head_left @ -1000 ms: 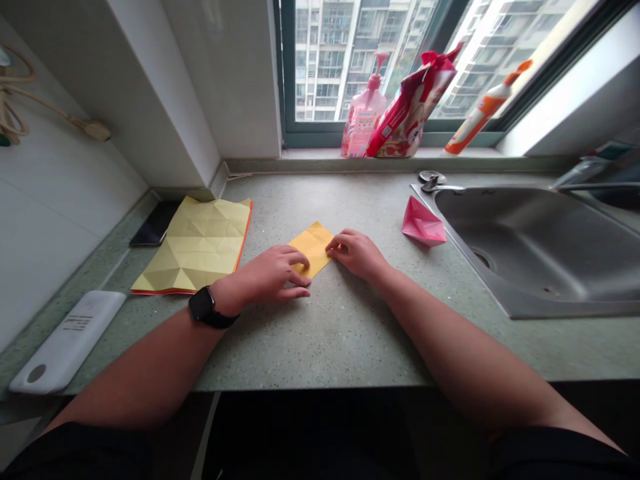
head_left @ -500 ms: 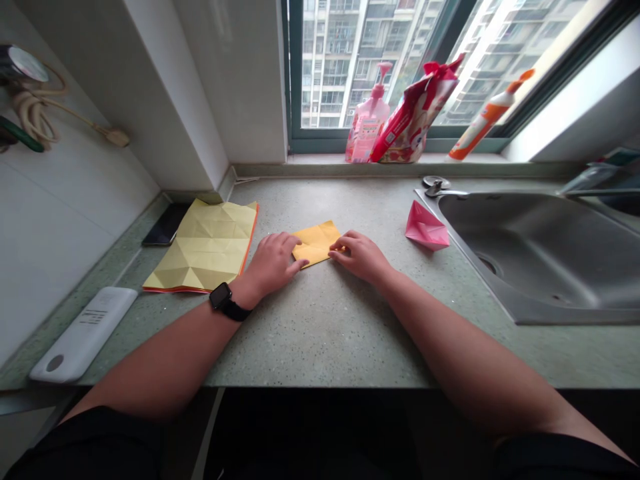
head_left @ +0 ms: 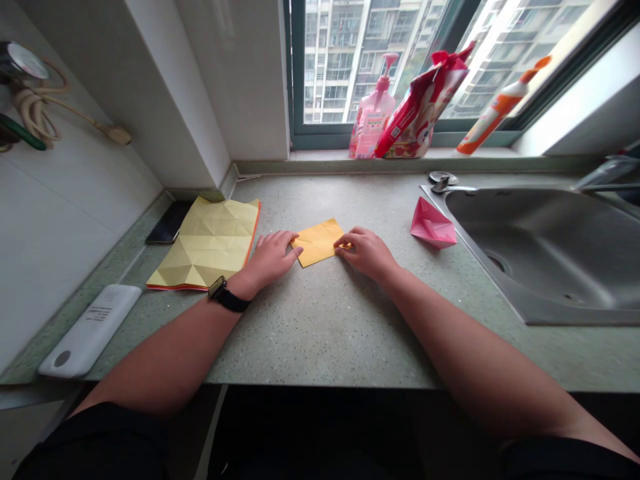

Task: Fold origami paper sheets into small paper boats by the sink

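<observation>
A small folded orange-yellow paper (head_left: 320, 241) lies flat on the speckled grey counter (head_left: 320, 327). My left hand (head_left: 270, 257), with a black watch on its wrist, rests at the paper's left edge, fingers stretched flat and touching it. My right hand (head_left: 365, 252) sits at the paper's right edge, its curled fingertips pressed down on that edge. Both forearms reach in from the near side of the counter.
A creased yellow sheet (head_left: 210, 243) lies left of my hands, a dark phone (head_left: 169, 231) behind it and a white flat device (head_left: 90, 331) nearer me. A pink folded paper (head_left: 433, 225) sits beside the steel sink (head_left: 550, 247). Bottles and a red pouch (head_left: 417, 107) stand on the window sill.
My left hand slid off the top of the orange paper to its left edge, uncovering more of it. The paper has turned to lie more level. The right hand stays at the right edge.
</observation>
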`<state>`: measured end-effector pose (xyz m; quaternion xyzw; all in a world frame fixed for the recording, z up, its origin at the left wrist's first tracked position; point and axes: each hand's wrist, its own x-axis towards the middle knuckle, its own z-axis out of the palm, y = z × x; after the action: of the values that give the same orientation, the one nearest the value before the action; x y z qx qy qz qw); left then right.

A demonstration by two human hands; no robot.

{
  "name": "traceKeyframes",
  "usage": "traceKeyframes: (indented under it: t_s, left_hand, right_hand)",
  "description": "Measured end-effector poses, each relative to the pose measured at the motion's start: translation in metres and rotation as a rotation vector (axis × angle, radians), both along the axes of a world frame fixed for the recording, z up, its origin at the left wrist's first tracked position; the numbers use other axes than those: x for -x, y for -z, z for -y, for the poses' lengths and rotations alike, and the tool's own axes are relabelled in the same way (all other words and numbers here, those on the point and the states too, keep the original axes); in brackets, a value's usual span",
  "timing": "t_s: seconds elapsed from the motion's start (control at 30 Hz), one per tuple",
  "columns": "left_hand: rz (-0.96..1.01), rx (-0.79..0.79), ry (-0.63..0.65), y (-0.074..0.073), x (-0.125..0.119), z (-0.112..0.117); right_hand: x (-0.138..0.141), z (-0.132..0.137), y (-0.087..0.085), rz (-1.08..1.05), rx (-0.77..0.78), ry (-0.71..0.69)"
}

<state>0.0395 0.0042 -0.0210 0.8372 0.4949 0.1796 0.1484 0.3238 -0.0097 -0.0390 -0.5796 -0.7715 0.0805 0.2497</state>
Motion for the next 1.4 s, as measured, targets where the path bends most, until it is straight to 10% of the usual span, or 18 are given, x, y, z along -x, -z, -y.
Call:
traceKeyframes:
  t_s: [0.43,0.73,1.4]
  left_hand:
    - [-0.099,-0.027,0.006,-0.003,-0.005,0.005]
    - [-0.074,-0.055,0.021,-0.001,-0.004,0.004]
    - [0.105,-0.099,-0.087,0.01,0.007,-0.009]
  right_hand:
    - [-0.036,-0.008,-0.014,-0.072,-0.02,0.223]
    - [-0.009,0.008,-0.012,-0.009,-0.018,-0.157]
    - [-0.016,0.004,-0.015,0.003,0.056,-0.211]
